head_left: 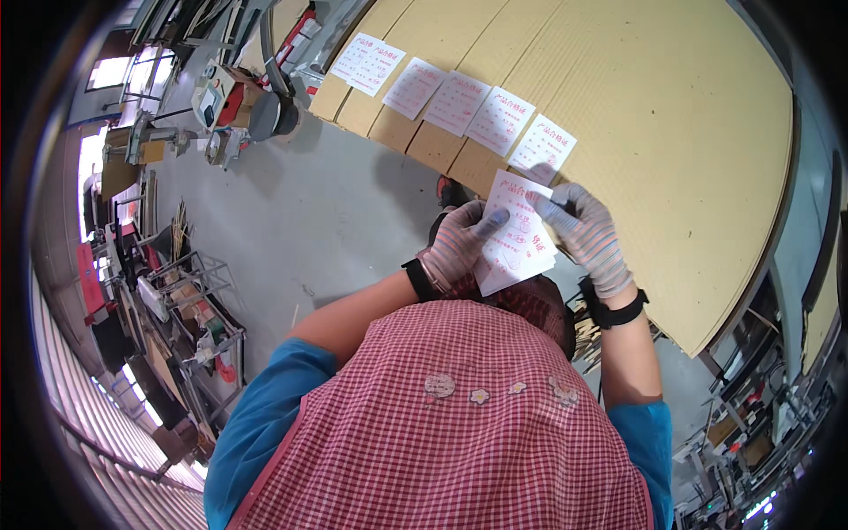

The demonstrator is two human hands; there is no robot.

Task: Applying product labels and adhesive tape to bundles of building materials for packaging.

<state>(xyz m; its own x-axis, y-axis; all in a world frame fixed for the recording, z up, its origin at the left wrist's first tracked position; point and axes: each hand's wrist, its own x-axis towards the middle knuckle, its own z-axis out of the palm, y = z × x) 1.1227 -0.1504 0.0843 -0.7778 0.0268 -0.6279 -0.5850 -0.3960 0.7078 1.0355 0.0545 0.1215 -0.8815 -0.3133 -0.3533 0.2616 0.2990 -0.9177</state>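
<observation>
Between my hands, in front of my checked apron, is a small fanned stack of white paper slips [517,243] with red print. My left hand [461,238], in a striped knit glove, is closed on the stack's left side with the thumb on top. My gloved right hand [585,234] pinches the upper right edge of the top slip. Just beyond lies a row of several similar slips, among them one slip [543,148] nearest my right hand and another slip [363,64] at the far left end. They lie along the edge of the cardboard [671,177].
The cardboard sheets make a broad, layered surface ahead and to the right. Grey floor [291,230] shows on the left. A metal rack with boxes and parts [190,305] stands farther left, and a round dark stool-like object [272,117] is near the cardboard's left corner.
</observation>
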